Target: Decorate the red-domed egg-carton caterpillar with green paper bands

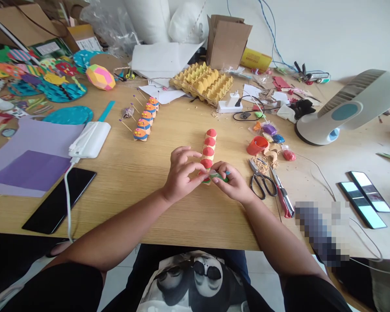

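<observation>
While left hand adjoins right hand | wood-grain table fronts white wall

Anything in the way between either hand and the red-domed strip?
Nothing visible blocks the left hand, which is at the near end of the red-domed strip. The right hand has only the small green item it holds there. The scissors lie clear, to the right.

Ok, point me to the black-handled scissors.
In the head view, the scissors lie on the table, right of the right hand, just left of the red utility knife.
</observation>
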A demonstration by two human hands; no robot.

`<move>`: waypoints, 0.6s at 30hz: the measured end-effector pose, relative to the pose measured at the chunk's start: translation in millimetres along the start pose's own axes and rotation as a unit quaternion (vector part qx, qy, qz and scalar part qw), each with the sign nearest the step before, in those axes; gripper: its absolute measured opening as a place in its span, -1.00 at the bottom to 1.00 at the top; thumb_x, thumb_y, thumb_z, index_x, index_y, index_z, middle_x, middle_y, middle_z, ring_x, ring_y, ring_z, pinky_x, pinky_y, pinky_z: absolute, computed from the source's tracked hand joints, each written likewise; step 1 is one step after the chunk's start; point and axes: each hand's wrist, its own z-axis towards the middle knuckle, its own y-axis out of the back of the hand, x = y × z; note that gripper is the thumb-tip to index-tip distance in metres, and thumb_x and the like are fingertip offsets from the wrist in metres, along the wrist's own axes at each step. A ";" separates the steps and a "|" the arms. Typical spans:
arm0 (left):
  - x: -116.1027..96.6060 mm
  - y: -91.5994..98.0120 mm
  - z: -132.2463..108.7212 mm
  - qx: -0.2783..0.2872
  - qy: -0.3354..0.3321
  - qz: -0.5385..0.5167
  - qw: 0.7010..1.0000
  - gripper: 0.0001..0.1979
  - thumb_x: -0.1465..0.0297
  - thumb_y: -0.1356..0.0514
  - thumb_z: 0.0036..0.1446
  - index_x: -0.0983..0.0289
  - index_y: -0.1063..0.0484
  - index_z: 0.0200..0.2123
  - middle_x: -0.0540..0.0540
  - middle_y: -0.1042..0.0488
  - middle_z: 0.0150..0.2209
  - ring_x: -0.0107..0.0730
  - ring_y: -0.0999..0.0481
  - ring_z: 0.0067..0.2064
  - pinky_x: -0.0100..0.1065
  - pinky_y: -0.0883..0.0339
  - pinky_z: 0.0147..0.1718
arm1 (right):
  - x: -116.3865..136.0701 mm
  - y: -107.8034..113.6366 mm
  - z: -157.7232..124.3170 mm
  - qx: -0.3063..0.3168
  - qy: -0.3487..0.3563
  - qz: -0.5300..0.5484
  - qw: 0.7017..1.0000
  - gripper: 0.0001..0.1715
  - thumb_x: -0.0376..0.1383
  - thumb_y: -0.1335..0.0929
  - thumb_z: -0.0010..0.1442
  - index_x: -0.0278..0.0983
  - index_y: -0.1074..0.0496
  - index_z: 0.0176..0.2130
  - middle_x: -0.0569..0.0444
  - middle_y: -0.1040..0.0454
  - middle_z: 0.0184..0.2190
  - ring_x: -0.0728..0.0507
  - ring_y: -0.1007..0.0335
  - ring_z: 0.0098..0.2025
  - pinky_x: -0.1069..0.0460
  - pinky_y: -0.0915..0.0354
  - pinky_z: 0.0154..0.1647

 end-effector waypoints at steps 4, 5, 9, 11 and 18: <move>0.7 -1.2 -0.3 0.012 -0.009 -0.019 1.000 -0.88 0.29 -0.40 0.11 0.16 -0.56 -0.36 0.14 -0.46 -0.01 -0.08 -0.26 0.22 0.03 -0.18 0.27 | 2.6 0.2 0.5 0.004 0.023 -0.010 1.000 -0.63 -0.17 -0.36 0.36 -0.17 -0.09 -0.35 0.00 -0.41 -0.24 -0.12 -0.36 -0.21 -0.04 -0.31 -0.20; 0.6 -1.5 -0.2 0.016 -0.008 -0.024 1.000 -0.88 0.28 -0.40 0.12 0.16 -0.56 -0.34 0.14 -0.46 0.00 -0.08 -0.26 0.23 0.03 -0.17 0.28 | 3.8 0.5 0.7 0.007 0.028 -0.014 0.999 -0.63 -0.18 -0.36 0.36 -0.17 -0.09 -0.36 0.00 -0.41 -0.24 -0.12 -0.37 -0.21 -0.04 -0.32 -0.20; 0.2 -1.9 0.3 0.032 0.009 -0.032 0.999 -0.86 0.25 -0.39 0.12 0.17 -0.56 -0.35 0.15 -0.46 0.01 -0.08 -0.26 0.23 0.03 -0.18 0.27 | 7.2 2.0 1.2 0.015 0.033 -0.028 0.999 -0.62 -0.15 -0.36 0.36 -0.17 -0.10 -0.35 -0.01 -0.44 -0.22 -0.12 -0.38 -0.21 -0.05 -0.33 -0.19; 0.8 -1.6 0.6 0.037 0.004 -0.032 0.999 -0.85 0.25 -0.40 0.11 0.17 -0.56 -0.38 0.14 -0.47 -0.01 -0.09 -0.27 0.22 0.01 -0.19 0.25 | 7.3 2.5 1.2 0.020 0.032 -0.026 0.999 -0.61 -0.11 -0.36 0.36 -0.17 -0.11 -0.35 -0.03 -0.45 -0.21 -0.12 -0.39 -0.21 -0.05 -0.34 -0.18; 2.8 1.3 -0.6 -0.043 -0.090 0.021 0.995 -0.90 0.31 -0.43 0.07 0.10 -0.57 -0.42 0.11 -0.49 -0.14 -0.11 -0.27 0.15 -0.02 -0.24 0.17 | 3.2 -0.2 -1.8 0.018 -0.042 0.042 0.998 -0.57 0.05 -0.31 0.37 -0.16 -0.11 -0.30 -0.04 -0.51 -0.16 -0.14 -0.45 -0.14 -0.08 -0.39 -0.13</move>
